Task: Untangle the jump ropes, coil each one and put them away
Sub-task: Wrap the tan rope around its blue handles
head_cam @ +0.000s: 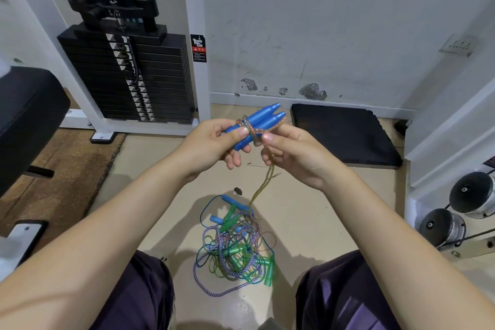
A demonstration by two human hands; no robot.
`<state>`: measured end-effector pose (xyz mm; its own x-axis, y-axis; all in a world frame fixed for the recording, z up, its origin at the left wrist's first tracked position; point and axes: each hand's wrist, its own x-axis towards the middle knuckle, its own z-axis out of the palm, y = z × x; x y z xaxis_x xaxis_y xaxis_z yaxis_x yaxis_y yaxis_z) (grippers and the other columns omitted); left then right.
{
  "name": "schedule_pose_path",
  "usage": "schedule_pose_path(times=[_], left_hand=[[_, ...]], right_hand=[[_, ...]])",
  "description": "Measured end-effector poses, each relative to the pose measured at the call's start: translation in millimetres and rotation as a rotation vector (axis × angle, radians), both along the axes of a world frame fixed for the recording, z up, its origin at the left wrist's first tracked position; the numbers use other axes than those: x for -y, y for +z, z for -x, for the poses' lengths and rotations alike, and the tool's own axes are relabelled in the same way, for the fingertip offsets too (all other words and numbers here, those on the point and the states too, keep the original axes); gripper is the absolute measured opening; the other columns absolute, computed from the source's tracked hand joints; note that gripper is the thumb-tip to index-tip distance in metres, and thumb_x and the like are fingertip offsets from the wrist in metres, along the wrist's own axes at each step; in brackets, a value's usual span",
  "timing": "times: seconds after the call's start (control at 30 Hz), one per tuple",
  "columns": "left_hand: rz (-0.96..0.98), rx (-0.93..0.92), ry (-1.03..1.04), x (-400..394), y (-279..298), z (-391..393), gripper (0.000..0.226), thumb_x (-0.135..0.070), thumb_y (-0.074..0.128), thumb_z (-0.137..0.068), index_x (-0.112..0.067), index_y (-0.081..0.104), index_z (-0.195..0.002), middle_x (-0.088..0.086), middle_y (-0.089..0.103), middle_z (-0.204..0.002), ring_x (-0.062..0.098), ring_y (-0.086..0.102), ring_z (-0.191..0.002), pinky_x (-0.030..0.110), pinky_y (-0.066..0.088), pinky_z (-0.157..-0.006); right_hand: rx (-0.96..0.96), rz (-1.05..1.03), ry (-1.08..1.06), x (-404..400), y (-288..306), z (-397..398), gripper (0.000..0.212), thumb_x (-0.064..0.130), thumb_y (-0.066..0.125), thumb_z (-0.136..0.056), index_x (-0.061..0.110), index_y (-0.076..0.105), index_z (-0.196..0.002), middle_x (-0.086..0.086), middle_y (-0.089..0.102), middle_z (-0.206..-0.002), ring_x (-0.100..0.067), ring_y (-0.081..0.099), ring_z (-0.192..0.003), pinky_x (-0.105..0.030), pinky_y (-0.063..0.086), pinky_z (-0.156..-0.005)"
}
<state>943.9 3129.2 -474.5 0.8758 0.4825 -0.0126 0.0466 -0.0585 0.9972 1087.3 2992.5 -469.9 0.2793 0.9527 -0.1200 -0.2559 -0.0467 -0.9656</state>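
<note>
My left hand (214,142) grips a pair of blue jump-rope handles (263,120), held side by side with their tips pointing up and right. An orange speckled rope (247,126) is wrapped around the handles. My right hand (292,150) pinches that rope just right of the handles, and its loose length (261,189) hangs down toward the floor. Below, between my knees, lies a tangled pile of ropes (235,246) with blue handles, green handles and a purple-white braided cord.
A black weight stack (128,75) in a white frame stands at the back left. A black padded seat (26,115) is at the left, a black foam mat (342,134) at the back right, and dumbbells (455,211) on the right.
</note>
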Motion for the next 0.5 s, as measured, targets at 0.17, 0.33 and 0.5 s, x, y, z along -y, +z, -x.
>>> schedule_pose_path(times=[0.17,0.33,0.5], left_hand=[[0.008,0.024,0.208,-6,-3,-3,0.015,-0.017,0.053,-0.101,-0.005,0.062,-0.104,0.009,0.067,-0.078,0.012,0.059,-0.049,0.020,0.048,-0.047],[-0.032,0.017,0.355,-14,-3,-2,0.018,-0.016,0.058,-0.099,-0.006,0.052,-0.112,0.012,0.067,-0.078,0.014,0.058,-0.046,0.024,0.049,-0.046],[-0.196,-0.132,0.315,-12,-5,-2,0.012,-0.015,0.065,-0.094,-0.009,0.057,-0.100,0.015,0.070,-0.075,0.019,0.058,-0.044,0.028,0.049,-0.044]], right_hand=[[0.256,0.075,-0.077,-3,-4,11,0.035,-0.001,0.057,-0.093,0.014,0.057,-0.124,-0.007,0.058,-0.073,-0.013,0.046,-0.049,-0.022,0.040,-0.049],[0.575,0.225,-0.070,-3,-5,20,0.009,0.016,0.059,-0.096,0.011,0.052,-0.097,-0.005,0.057,-0.057,-0.016,0.041,-0.037,-0.020,0.032,-0.039],[0.848,0.090,-0.127,-4,-4,22,0.022,0.017,0.072,-0.086,0.020,0.051,-0.077,-0.002,0.056,-0.063,-0.030,0.057,-0.058,-0.036,0.047,-0.055]])
